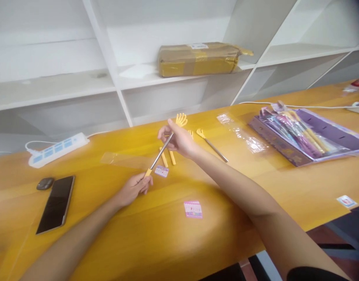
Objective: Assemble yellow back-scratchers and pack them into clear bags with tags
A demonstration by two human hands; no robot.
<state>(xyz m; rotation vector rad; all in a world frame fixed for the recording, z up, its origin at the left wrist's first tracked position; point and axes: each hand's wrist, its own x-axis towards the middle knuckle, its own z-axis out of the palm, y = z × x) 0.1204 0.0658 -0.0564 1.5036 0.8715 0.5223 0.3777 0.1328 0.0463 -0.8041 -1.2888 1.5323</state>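
A back scratcher [161, 151] with a metal rod, a yellow handle and a yellow claw slants across the middle of the view. My left hand [135, 187] is closed round its yellow handle. Near the claw end, my right hand [179, 138] grips the upper rod. Beyond my right wrist, a second back scratcher [213, 146] lies on the table, its claw towards the shelves. Two yellow handles [168, 157] lie behind the held rod, their upper parts partly hidden by my right hand. A small printed card [161, 171] is just right of my left hand.
Pink cards [193, 209] lie on the wooden table [132, 238]. To the right, a purple box [284, 146] holds several wrapped back scratchers. Clear wrappers [123, 159] lie about. At left are a power strip [59, 149], a mouse [45, 183] and a phone [55, 203]. A taped carton [199, 60] sits on the shelf.
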